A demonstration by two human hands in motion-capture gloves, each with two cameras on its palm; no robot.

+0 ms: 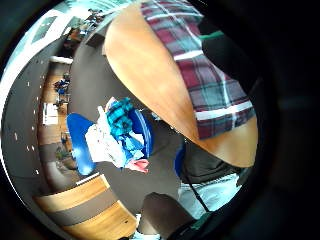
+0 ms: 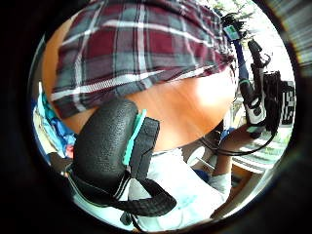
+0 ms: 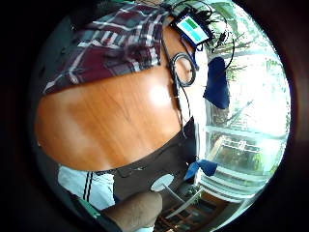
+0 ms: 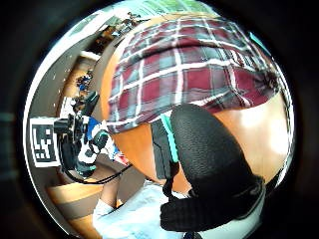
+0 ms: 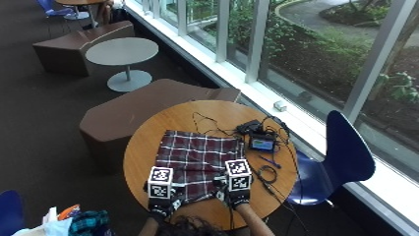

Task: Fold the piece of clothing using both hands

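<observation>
Now we are seeing the left hand (image 5: 162,202) hovering at the near edge of the plaid garment (image 5: 196,161) lying flat on the round wooden table (image 5: 140,142); the right hand (image 5: 237,195) is alongside it. Neither hand's finger spread can be told.

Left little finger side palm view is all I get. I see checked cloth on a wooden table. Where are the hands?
Observer: The left hand and the right hand are both at the plaid garment's edge nearest the person.
Operator: Is anything else on the table?
Observer: Yes, a small device with a lit screen lies beside the garment, on the window side.
Operator: Anything near the right hand?
Observer: A coiled black cable lies on the table beside it.
</observation>
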